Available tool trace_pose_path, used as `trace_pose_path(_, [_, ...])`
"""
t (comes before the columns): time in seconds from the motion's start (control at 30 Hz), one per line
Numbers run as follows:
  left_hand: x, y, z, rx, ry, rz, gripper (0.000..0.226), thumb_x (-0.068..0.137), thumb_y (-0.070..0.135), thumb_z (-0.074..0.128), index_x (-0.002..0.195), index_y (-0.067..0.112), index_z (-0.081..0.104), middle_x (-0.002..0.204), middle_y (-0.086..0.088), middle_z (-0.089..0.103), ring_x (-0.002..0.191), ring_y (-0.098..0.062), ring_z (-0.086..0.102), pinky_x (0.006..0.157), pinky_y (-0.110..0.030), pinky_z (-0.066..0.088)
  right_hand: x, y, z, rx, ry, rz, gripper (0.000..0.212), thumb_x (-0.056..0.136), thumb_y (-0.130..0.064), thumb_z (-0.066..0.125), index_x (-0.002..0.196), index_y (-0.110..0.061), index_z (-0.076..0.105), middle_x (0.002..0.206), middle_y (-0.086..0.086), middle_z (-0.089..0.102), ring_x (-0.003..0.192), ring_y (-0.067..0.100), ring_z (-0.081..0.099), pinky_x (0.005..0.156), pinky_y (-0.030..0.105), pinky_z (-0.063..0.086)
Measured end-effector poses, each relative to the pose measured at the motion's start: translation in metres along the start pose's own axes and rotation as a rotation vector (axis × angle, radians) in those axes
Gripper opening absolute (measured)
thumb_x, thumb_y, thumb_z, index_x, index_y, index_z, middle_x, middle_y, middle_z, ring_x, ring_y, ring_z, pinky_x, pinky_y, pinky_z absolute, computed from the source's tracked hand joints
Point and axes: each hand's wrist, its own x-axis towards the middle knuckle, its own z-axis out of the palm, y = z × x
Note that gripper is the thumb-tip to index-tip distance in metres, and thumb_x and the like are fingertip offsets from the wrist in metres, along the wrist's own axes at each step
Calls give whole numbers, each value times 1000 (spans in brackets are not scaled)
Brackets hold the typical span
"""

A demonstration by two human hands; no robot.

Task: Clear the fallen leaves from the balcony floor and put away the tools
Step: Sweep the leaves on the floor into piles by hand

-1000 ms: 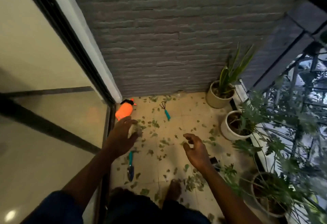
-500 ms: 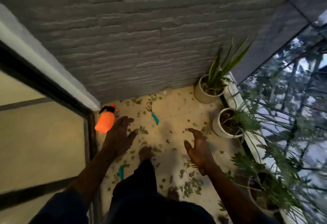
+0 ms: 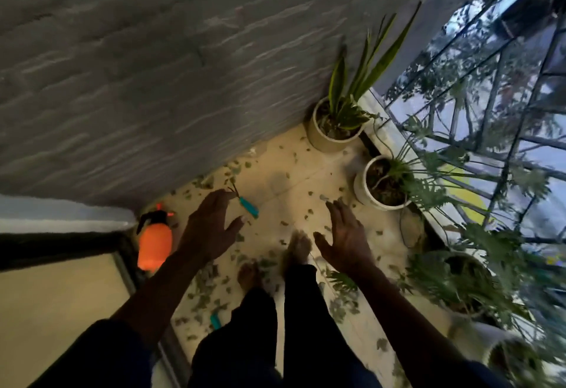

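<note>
Bare feet (image 3: pixel 298 248) now stand among scattered green leaves (image 3: pixel 202 292); left hand (image 3: pixel 211 228) and right hand (image 3: pixel 346 239) spread empty, ready to gather.

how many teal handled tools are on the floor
2: a rake near the wall, just beyond the left hand; a handle poking out beside the legs, which may hide more.

Leaves (image 3: pixel 202 295) strew the floor (image 3: pixel 284 179); spray bottle (image 3: pixel 154 242) left, hand rake (image 3: pixel 246 204) beside it, pots (image 3: pixel 324 142) along the right.
</note>
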Motion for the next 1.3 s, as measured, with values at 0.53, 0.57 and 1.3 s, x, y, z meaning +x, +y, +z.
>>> trace_pose_path(0.53, [333,-80,290,50,-142,27,73,98,54,60,159,22,36,165,-4,33,151,-26,33,118,-47,38,296,207,243,21,-104,95,79,95,-52,54,158,-9,34,157,16,42,142,35,43,113,47,44])
trace_pose_path(0.57, [350,-88,314,45,-139,27,73,98,54,61,158,23,35,165,-3,32,151,-25,32,118,-47,39,314,219,257,30,-96,121,79,97,-49,57,160,-10,30,160,15,38,145,33,39,115,46,41])
trace_pose_path(1.3, [686,-181,500,338,79,665,103,87,83,39,164,15,26,173,-11,17,160,-30,16,126,-55,24,545,385,401,201,570,271,82,91,-65,44,156,-15,38,160,9,36,144,26,38,119,46,35])
